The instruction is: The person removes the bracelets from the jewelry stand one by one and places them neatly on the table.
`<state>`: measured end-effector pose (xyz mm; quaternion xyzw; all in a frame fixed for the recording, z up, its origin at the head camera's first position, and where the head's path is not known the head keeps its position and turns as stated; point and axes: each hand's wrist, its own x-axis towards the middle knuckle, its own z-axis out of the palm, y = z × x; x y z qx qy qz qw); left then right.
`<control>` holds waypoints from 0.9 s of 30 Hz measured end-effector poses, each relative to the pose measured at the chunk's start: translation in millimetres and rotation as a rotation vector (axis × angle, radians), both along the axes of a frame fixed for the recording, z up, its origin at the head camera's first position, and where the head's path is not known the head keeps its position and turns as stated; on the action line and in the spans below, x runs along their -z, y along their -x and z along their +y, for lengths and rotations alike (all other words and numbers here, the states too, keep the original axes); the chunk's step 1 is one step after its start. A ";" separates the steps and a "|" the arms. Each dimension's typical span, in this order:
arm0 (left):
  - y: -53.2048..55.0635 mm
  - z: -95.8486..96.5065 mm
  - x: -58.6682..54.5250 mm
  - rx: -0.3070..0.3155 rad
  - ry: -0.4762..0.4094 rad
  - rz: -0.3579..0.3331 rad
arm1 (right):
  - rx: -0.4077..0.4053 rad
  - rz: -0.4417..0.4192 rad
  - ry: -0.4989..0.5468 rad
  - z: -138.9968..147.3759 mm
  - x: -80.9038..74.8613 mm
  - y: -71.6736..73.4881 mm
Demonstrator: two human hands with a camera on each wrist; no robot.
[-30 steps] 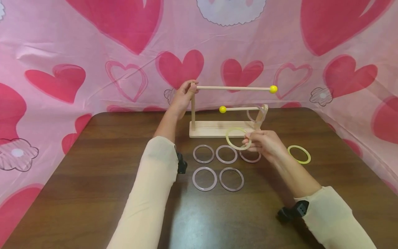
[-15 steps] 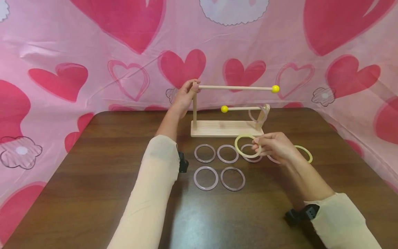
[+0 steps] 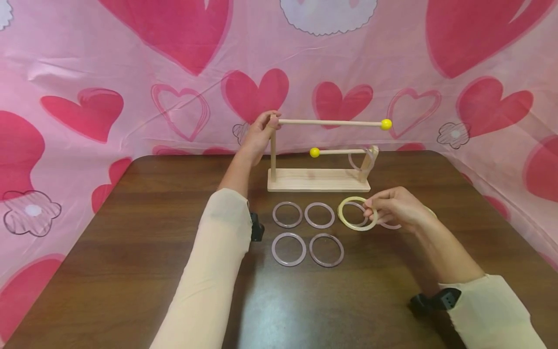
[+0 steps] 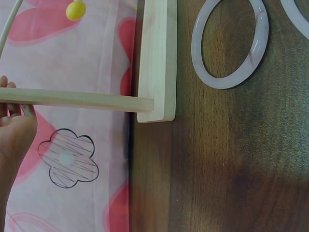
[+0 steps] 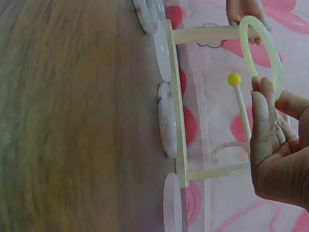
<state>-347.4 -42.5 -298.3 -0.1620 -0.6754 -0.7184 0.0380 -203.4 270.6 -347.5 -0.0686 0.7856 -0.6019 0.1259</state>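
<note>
My left hand (image 3: 259, 133) grips the top of the tall post of a wooden bangle stand (image 3: 318, 180), thumb in front and fingers behind. In the left wrist view that hand (image 4: 17, 130) shows beside the post (image 4: 72, 98). Between thumb and fingers, my right hand (image 3: 394, 206) pinches a pale yellow bangle (image 3: 340, 213), which overlaps a lavender one on the table in the head view. The right wrist view shows this yellow bangle (image 5: 275, 58) raised above the fingertips. A translucent lavender bangle (image 3: 350, 162) hangs on the lower rod (image 3: 337, 152), by the short post.
Several lavender bangles (image 3: 274, 220) lie in two rows on the brown table (image 3: 174, 228), before the stand. Behind my right wrist, another yellow bangle (image 3: 430, 211) is mostly hidden. The upper rod (image 3: 331, 122) ends in a yellow ball (image 3: 386, 124). A pink heart-patterned cloth (image 3: 174, 43) hangs behind.
My right hand has moved right and nearer to me with the yellow bangle, from before the stand's base to above the lavender bangles. My left hand keeps its hold on the post.
</note>
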 end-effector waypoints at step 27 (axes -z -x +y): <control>1.7 -0.4 0.6 -0.002 0.008 0.007 | -0.133 -0.045 -0.273 10.5 5.2 -2.3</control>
